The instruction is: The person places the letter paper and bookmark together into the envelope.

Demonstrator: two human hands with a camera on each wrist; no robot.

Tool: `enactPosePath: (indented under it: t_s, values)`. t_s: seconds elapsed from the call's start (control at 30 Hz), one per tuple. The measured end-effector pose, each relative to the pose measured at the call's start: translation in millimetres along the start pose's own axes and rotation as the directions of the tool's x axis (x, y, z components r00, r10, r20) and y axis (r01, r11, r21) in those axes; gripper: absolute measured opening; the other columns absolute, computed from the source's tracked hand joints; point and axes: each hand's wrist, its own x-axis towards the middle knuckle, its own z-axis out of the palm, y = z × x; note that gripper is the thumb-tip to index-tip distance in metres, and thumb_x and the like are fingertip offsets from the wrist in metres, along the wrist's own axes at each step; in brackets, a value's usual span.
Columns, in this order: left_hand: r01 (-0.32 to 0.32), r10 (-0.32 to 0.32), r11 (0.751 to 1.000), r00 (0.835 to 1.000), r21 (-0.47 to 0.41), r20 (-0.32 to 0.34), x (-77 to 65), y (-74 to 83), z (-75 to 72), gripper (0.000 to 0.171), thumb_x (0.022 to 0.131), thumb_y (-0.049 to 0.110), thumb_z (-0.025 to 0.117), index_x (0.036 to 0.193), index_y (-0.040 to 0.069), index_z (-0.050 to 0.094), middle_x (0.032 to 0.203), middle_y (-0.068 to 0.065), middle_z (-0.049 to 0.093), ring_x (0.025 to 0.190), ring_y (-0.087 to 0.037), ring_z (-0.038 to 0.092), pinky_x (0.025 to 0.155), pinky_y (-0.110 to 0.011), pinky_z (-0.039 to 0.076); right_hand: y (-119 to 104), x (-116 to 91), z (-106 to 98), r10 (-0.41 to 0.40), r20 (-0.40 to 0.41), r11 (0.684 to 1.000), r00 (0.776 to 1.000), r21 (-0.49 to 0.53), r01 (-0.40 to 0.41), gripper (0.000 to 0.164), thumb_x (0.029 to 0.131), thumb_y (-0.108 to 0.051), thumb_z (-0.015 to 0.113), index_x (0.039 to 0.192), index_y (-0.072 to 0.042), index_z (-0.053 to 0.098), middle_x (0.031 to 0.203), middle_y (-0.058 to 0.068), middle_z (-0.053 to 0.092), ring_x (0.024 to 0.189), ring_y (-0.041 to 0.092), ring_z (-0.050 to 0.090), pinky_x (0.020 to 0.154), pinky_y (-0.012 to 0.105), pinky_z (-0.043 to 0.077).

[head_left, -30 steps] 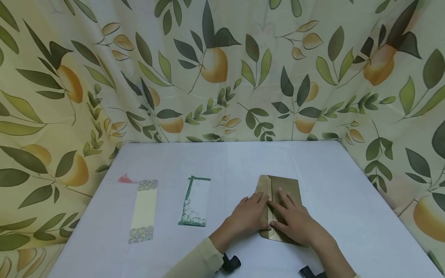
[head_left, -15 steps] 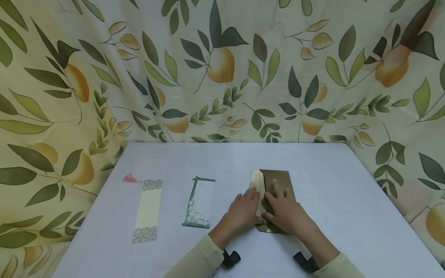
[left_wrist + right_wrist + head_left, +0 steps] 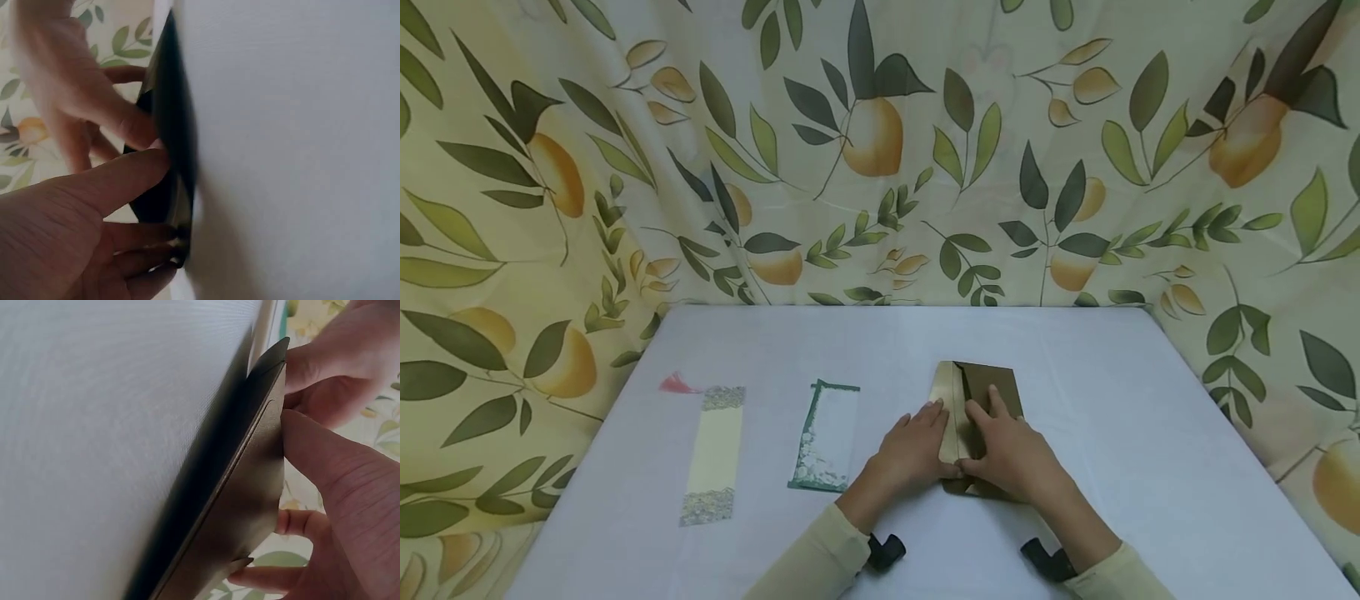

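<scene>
A gold-brown envelope [image 3: 994,382] lies on the white table, its paler long flap [image 3: 950,385] on the left side. My left hand [image 3: 908,450] rests on that flap with fingers extended; in the left wrist view its thumb [image 3: 134,172] touches the dark paper. Across the fold, my right hand [image 3: 1011,454] grips the envelope near its opening, thumb low at the flap edge and index finger bent. The right wrist view shows the brown face [image 3: 234,494] tilted up from the table, with the right thumb [image 3: 312,444] at its edge. The inside of the envelope is hidden.
To the left lie a green-bordered floral card [image 3: 826,437] and a cream bookmark [image 3: 715,450] with patterned ends and a pink tassel [image 3: 677,383]. Black wrist devices [image 3: 887,552] sit below the forearms. A fruit-and-leaf curtain [image 3: 880,208] hangs behind the white table [image 3: 1090,350].
The envelope and both hands have shifted left and slightly away from me. The right hand's index finger has become more bent at the fold.
</scene>
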Motion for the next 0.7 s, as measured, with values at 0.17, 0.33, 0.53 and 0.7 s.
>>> enactPosePath:
  t_s: [0.17,0.33,0.53,0.7]
  values:
    - [-0.035,0.036,0.998,0.999,-0.048,0.027,-3.8,-7.0,-11.8,0.080,0.090,0.049,0.079,0.152,0.006,0.052,0.163,-0.008,0.038,0.149,-0.019,0.033,0.113,-0.038,0.036,-2,4,0,0.029,-0.031,0.999,0.999,0.014,-0.029,0.093,0.069,-0.047,0.094,0.141,-0.006,0.053,0.154,0.039,0.034,0.081,0.047,0.067,0.056,0.054,0.054]
    - [-0.034,0.044,0.980,0.998,-0.197,0.046,-10.1,-18.1,-32.4,0.069,0.096,0.041,0.074,0.152,0.007,0.052,0.163,-0.011,0.036,0.147,-0.025,0.038,0.110,-0.043,0.041,-1,6,2,0.025,-0.037,0.999,0.999,0.026,-0.024,0.092,0.069,-0.045,0.095,0.140,-0.005,0.052,0.153,0.039,0.035,0.070,0.038,0.065,0.052,0.051,0.053]
    - [0.064,-0.069,0.952,0.998,-0.300,-0.005,-23.7,-38.1,-65.3,0.053,0.100,0.041,0.068,0.145,0.013,0.061,0.145,-0.007,0.060,0.132,-0.028,0.055,0.098,-0.050,0.049,0,6,1,0.028,-0.043,0.999,0.999,0.021,-0.027,0.090,0.068,-0.043,0.096,0.137,-0.005,0.052,0.153,0.039,0.035,0.068,0.036,0.064,0.053,0.052,0.053]
    - [0.239,-0.275,0.900,0.960,-0.364,-0.050,-37.5,-65.2,-83.2,0.043,0.096,0.037,0.074,0.129,0.009,0.071,0.121,-0.011,0.071,0.103,-0.030,0.067,0.078,-0.051,0.052,0,6,2,0.026,-0.030,0.999,0.999,0.029,-0.025,0.090,0.069,-0.042,0.095,0.138,-0.003,0.051,0.153,0.040,0.034,0.062,0.030,0.060,0.051,0.048,0.051]
